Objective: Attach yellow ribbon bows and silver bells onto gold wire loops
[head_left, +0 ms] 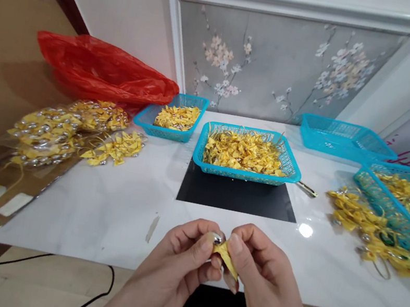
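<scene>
Over the table's front edge, my left hand [187,256] pinches a shiny silver bead [217,239] between thumb and fingers. My right hand [262,267] is closed on a folded yellow ribbon piece [226,259] that adjoins the bead. Some of the ribbon piece is hidden by my fingertips. Beyond the hands stands a blue plastic basket [202,166] heaped with similar yellow ribbon pieces [247,150]. It rests partly on a black mat [237,196]. A small metal tool [307,189], perhaps tweezers or clippers, lies at the basket's right side.
At the left are a red plastic bag [104,69], bagged beaded yellow strands [47,133], a loose pile [120,149] and a smaller blue basket [164,133]. To the right, more strands [370,225] lie beside a blue basket [396,216]; another basket [346,139] stands behind.
</scene>
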Demonstrator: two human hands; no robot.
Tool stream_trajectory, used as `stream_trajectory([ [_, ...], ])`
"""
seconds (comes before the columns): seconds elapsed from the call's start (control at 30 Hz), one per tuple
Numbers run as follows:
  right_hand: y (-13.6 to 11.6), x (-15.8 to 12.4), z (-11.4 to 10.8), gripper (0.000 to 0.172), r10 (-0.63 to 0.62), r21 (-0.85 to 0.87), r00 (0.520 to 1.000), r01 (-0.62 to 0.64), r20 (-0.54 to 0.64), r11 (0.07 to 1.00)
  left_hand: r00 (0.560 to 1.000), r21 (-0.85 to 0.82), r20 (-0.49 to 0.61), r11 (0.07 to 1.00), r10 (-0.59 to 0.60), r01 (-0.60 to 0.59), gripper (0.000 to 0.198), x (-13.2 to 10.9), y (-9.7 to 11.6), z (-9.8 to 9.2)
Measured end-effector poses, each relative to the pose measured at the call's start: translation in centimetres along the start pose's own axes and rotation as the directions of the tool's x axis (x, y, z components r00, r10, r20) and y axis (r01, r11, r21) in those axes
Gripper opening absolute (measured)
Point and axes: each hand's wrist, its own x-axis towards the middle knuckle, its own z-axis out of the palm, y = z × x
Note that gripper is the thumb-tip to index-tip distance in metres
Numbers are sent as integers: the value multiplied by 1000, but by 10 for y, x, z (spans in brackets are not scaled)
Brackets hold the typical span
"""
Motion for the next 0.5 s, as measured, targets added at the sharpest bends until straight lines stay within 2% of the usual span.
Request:
stream_trajectory([
  [0.07, 1, 1, -2, 36, -29, -72, 999, 27, -19, 997, 999, 45, 12, 998, 31, -32, 12, -1, 0, -1],
  [0.17, 3, 2, -4, 32, -142, -172, 989, 134, -34, 976, 995, 156, -10, 983, 100, -97, 19, 0, 0, 0],
  [0.3, 4, 1, -4, 26, -293, -252, 952, 263, -89, 931, 990, 275, -44, 954, 137, -119, 9, 1, 2, 4],
  [0.5, 6, 0, -10, 21, -413, -317, 905, 363, -106, 876, 981, 465, -26, 871, 193, -159, 9, 1, 5, 9],
])
